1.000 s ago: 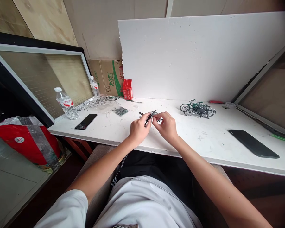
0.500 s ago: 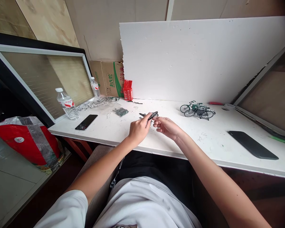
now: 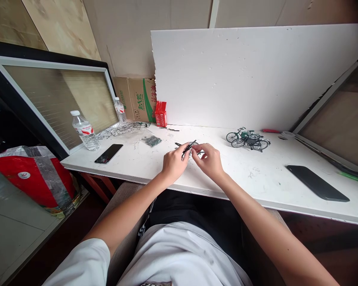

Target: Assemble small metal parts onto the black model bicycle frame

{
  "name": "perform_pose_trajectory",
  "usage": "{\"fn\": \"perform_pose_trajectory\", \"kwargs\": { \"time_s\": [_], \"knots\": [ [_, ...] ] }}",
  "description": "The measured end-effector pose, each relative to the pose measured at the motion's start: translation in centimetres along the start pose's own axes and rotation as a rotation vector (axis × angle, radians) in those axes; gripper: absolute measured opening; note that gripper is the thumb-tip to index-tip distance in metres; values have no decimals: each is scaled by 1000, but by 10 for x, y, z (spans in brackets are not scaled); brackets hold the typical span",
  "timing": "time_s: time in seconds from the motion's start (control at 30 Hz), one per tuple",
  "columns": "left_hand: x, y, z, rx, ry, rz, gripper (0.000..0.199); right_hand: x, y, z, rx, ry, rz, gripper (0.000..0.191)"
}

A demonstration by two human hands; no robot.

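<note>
The left hand [image 3: 174,163] holds a thin black part [image 3: 189,147] that sticks up past its fingers, over the white bench [image 3: 271,174]. The right hand [image 3: 209,159] is just beside it, with its thumb and finger close together. I can't tell if they pinch anything. Little toy bikes [image 3: 247,140] stand to the right, near the big white board [image 3: 241,75]. A small clear bag [image 3: 152,140] lies to the left.

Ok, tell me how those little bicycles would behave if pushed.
The little bicycles may roll, standing on round wheels. Being upright and narrow, they could tip sideways. Such thin, open construction suggests they're probably fragile.
</note>
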State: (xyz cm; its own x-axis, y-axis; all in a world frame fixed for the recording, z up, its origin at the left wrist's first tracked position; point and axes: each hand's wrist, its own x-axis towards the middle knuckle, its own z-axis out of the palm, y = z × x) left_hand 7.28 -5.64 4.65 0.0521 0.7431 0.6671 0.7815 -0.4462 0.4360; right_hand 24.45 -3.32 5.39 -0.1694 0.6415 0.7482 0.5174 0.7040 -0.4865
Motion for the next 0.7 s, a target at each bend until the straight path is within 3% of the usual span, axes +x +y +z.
{"fn": "perform_pose_trajectory", "kwargs": {
  "time_s": [0.47, 0.57, 0.7],
  "knots": [
    [-2, 1, 2, 8, -22, 7, 38, -4, 5, 4, -356, 51, -202, 17],
    [-3, 1, 3, 14, -15, 12, 38, -4, 3, 5, -313, 50, -144, 17],
    [-2, 1, 2, 12, -19, 7, 38, -3, -3, 4, -71, -4, 82, 14]
  ]
}}
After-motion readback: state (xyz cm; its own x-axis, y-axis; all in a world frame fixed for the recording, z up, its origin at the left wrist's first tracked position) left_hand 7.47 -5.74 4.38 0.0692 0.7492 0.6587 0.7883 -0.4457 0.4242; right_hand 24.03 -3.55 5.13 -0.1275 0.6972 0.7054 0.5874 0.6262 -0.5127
